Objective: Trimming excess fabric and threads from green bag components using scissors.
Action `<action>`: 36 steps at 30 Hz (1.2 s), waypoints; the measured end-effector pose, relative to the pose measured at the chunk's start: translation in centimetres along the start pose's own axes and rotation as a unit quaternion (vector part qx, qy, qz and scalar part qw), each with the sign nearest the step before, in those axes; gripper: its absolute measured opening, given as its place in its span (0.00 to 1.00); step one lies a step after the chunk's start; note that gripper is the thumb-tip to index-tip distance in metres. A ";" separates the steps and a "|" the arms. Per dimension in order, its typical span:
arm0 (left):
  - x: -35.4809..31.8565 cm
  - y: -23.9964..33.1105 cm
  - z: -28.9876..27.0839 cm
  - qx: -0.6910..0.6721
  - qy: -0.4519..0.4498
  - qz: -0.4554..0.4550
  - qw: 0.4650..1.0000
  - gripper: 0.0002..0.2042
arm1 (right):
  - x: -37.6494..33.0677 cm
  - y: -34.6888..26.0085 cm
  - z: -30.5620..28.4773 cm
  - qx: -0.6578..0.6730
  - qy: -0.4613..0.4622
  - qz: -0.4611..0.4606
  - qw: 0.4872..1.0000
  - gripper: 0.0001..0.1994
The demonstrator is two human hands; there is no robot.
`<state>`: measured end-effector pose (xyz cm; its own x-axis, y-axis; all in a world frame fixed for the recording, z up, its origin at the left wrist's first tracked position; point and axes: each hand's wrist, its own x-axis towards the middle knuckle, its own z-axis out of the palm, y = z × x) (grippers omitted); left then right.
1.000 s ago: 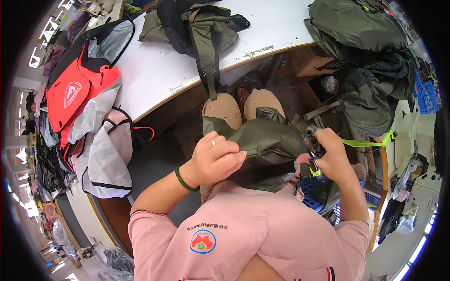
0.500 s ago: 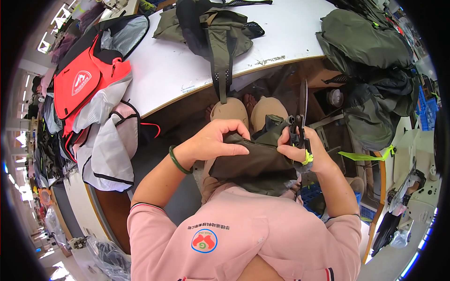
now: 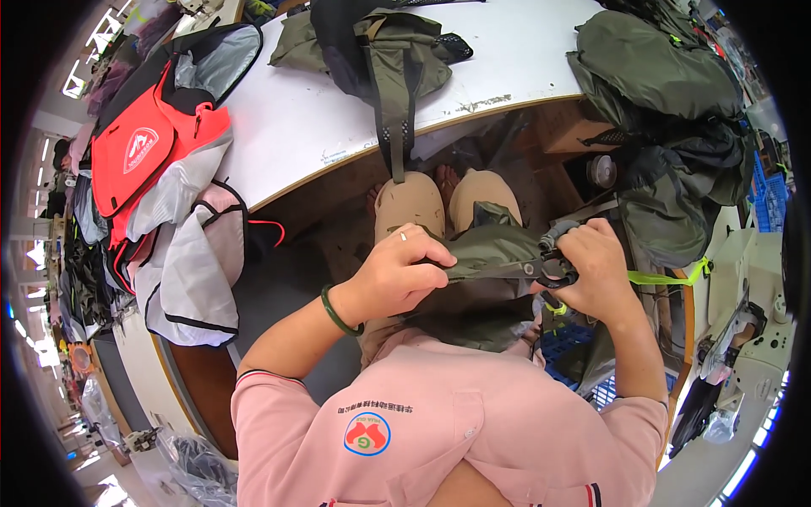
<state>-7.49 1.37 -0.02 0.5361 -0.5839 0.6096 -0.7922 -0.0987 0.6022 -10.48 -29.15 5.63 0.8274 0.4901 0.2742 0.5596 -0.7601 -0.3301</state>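
Observation:
Across my lap lies an olive-green fabric piece (image 3: 494, 247), dark and folded, hanging down toward my shirt. My left hand (image 3: 395, 275) is closed in a pinch on its upper edge, thumb against fingers. In my right hand (image 3: 598, 266) is a pair of scissors (image 3: 515, 270) with dark, wrapped handles. Their blades point left along the fabric, tips close to my left fingers. Whether the blades are cutting cannot be made out. A bit of yellow-green material shows below my right hand.
Ahead is a white table (image 3: 312, 110) with an olive bag piece (image 3: 393, 72) whose strap hangs over the edge. A red and grey bag (image 3: 139, 152) lies at left. Olive bags (image 3: 659, 72) are piled at right, above a sewing machine (image 3: 760, 355) and blue crates.
My right hand has moved right and turned the scissors from upright to lying leftward along the fabric. My left fingers have curled tighter on the edge.

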 end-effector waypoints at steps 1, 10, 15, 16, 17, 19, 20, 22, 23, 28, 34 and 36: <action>0.0 0.0 0.0 -0.002 0.005 0.004 1.000 0.10 | -0.2 0.3 -0.1 0.000 0.000 0.001 1.000 0.24; 0.1 0.2 0.2 -0.013 0.008 -0.009 1.000 0.10 | -0.9 0.9 0.3 -0.058 -0.018 -0.014 0.998 0.20; 0.1 0.4 0.3 -0.016 0.005 -0.016 1.000 0.10 | -0.4 0.4 0.5 -0.057 -0.010 -0.022 0.998 0.19; 0.1 0.4 0.3 -0.017 0.001 -0.018 1.000 0.10 | -0.5 0.4 0.6 -0.057 -0.010 -0.022 0.998 0.19; 0.1 0.5 0.3 -0.019 -0.003 -0.019 1.000 0.11 | -0.5 0.5 0.7 -0.065 -0.006 -0.027 0.997 0.19; 0.0 0.4 0.4 -0.020 -0.004 -0.019 1.000 0.11 | -0.7 0.8 0.9 -0.074 -0.003 -0.030 0.997 0.20; 0.0 0.3 0.4 -0.020 -0.006 -0.019 1.000 0.11 | -0.7 1.0 0.9 -0.082 0.000 -0.031 0.996 0.21; -0.2 0.1 0.3 -0.037 -0.012 -0.045 0.998 0.10 | -0.7 1.2 0.9 -0.090 0.001 -0.030 0.996 0.21; 0.0 0.4 0.1 -0.049 -0.016 -0.068 0.996 0.10 | -0.8 1.0 0.6 -0.039 0.000 0.002 0.999 0.22; 1.6 1.0 -0.1 -0.371 -0.039 -0.432 0.821 0.12 | -0.2 -1.4 2.8 0.305 -0.068 0.175 0.934 0.21; 1.1 0.0 0.4 -0.560 -0.063 -0.526 0.637 0.15 | 0.6 -2.4 4.0 0.493 -0.121 0.257 0.822 0.11; 0.7 -0.2 0.5 -0.589 -0.058 -0.529 0.609 0.14 | 0.6 -2.6 4.1 0.506 -0.120 0.265 0.812 0.11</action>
<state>-7.14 0.62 0.06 0.4873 -0.7548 -0.4390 0.7721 0.1377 0.6204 -11.24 -25.15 2.89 0.8823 0.3694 -0.2916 -0.2256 -0.2118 -0.9509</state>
